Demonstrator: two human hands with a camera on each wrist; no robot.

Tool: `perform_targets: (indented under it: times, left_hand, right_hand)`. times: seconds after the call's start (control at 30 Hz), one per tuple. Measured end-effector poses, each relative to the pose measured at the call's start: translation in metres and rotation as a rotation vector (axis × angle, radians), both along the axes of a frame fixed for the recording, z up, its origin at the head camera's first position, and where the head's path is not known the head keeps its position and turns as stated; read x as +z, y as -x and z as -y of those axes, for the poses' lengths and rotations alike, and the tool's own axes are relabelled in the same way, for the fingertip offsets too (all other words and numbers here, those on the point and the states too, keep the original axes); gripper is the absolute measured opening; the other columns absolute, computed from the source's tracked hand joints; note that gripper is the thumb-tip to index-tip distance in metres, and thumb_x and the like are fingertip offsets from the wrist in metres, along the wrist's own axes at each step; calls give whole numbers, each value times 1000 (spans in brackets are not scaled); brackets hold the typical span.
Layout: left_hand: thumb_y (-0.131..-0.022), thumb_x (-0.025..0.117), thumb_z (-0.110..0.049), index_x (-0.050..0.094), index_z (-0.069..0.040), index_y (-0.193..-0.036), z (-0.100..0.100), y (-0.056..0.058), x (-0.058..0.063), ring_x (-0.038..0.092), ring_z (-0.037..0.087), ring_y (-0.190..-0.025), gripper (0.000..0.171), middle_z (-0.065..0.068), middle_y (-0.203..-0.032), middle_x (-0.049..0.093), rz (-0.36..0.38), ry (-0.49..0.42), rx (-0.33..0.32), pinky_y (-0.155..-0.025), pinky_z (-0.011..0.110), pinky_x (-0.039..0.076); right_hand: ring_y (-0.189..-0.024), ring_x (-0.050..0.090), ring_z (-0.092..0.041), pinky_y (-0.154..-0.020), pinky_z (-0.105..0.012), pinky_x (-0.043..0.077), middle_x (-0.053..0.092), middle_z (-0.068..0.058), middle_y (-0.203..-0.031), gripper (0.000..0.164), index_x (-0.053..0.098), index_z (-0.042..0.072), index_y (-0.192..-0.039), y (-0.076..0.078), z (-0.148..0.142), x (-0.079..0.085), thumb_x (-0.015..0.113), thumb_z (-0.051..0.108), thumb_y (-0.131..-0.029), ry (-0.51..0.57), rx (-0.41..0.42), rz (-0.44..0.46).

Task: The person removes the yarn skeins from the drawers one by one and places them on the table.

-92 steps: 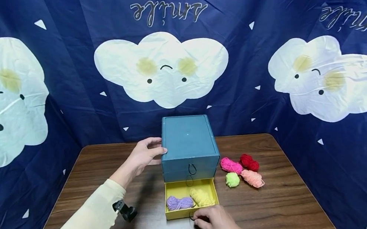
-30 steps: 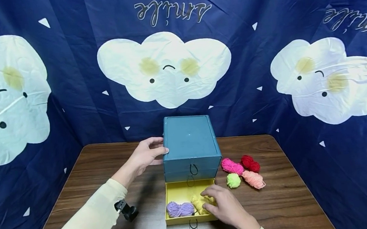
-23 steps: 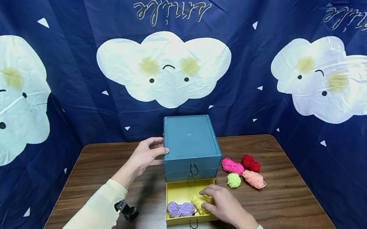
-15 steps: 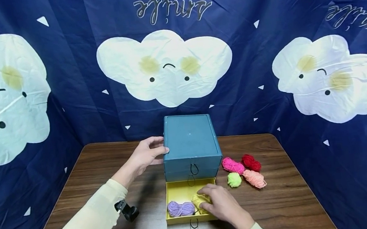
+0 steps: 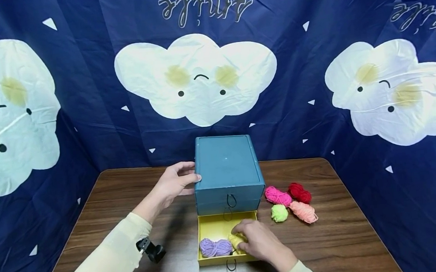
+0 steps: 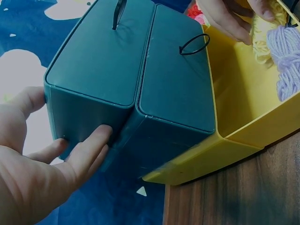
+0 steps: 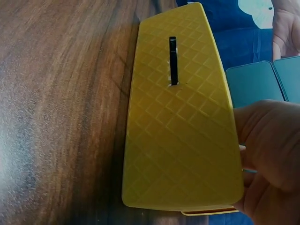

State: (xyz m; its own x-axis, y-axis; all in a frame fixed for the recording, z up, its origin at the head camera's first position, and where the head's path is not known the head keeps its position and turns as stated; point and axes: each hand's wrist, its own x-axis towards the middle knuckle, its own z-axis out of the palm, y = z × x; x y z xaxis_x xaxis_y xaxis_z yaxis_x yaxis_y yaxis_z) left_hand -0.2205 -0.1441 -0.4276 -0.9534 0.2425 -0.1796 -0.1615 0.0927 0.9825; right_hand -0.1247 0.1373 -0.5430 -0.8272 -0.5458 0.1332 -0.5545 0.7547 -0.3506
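A teal drawer box (image 5: 226,161) stands at the back of the table with its yellow bottom drawer (image 5: 213,226) pulled out. My left hand (image 5: 171,185) presses the box's left side with extended fingers, thumb at the top edge. Inside the drawer lie a purple yarn skein (image 5: 215,246) and a yellow yarn skein (image 5: 236,240). My right hand (image 5: 261,240) reaches over the drawer's right wall, fingers and thumb about the yellow skein, which it partly hides. The right wrist view shows the drawer's patterned front (image 7: 183,131), but the hand's fingertips are hidden there.
To the right of the box lie pink yarn (image 5: 278,196), red yarn (image 5: 300,193), green yarn (image 5: 279,213) and peach yarn (image 5: 303,212). A black loop pull (image 5: 231,265) hangs on the drawer front. A blue curtain with clouds (image 5: 196,80) surrounds the wooden table (image 5: 332,239).
My right hand let go of the drawer front after drawing it slightly farther out, then moved over to the yellow skein and closed in around it. The left hand stays on the box.
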Motion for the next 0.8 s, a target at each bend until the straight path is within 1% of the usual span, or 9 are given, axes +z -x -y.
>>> perform_targets:
  times: [0.2, 0.37, 0.47, 0.57, 0.7, 0.8]
  left_hand:
    - [-93, 73, -11, 40, -2, -153, -1, 0, 1, 64, 27, -114, 69, 23, -147, 47, -8, -1, -1, -95, 50, 57]
    - [-93, 73, -11, 40, -1, -154, -1, 1, 1, 64, 28, -114, 70, 24, -148, 46, -10, 1, 5, -93, 49, 58]
    - [-93, 73, -11, 40, -1, -153, -1, 1, 1, 64, 30, -114, 69, 24, -147, 47, -10, -1, 6, -93, 48, 59]
    - [-93, 73, -11, 41, -2, -153, -1, 1, 0, 63, 31, -115, 69, 24, -146, 48, -6, -1, 10, -92, 48, 59]
    - [-92, 74, -12, 43, -3, -152, -2, 2, -1, 64, 29, -115, 68, 22, -146, 49, -1, 9, 13, -91, 46, 60]
    - [-92, 74, -13, 43, -5, -152, -2, 1, 0, 64, 28, -115, 68, 21, -146, 49, 8, 15, 14, -91, 46, 60]
  right_hand:
    - [-91, 68, -10, -82, -31, 57, 75, 5, -101, 31, 78, 18, -105, 2, 0, -4, 82, 7, -77, 16, 3, 5]
    - [-80, 61, -2, -73, -24, 54, 73, 6, -91, 33, 77, 16, -107, 4, -1, -5, 79, 2, -77, 66, 12, -4]
    - [-76, 59, 0, -70, -22, 53, 72, 8, -87, 32, 77, 16, -105, 4, -4, -3, 78, 0, -77, 92, 19, -29]
    - [-80, 65, -3, -73, -24, 55, 75, 8, -90, 27, 79, 17, -100, 4, -6, -2, 79, 2, -78, 94, 36, -69]
    - [-86, 70, -8, -78, -25, 58, 76, 7, -94, 22, 81, 16, -98, 4, -10, 2, 79, 3, -80, 110, 84, -118]
    - [-86, 71, -8, -78, -24, 58, 76, 6, -94, 20, 82, 14, -98, 4, -13, 7, 80, 2, -81, 141, 106, -147]
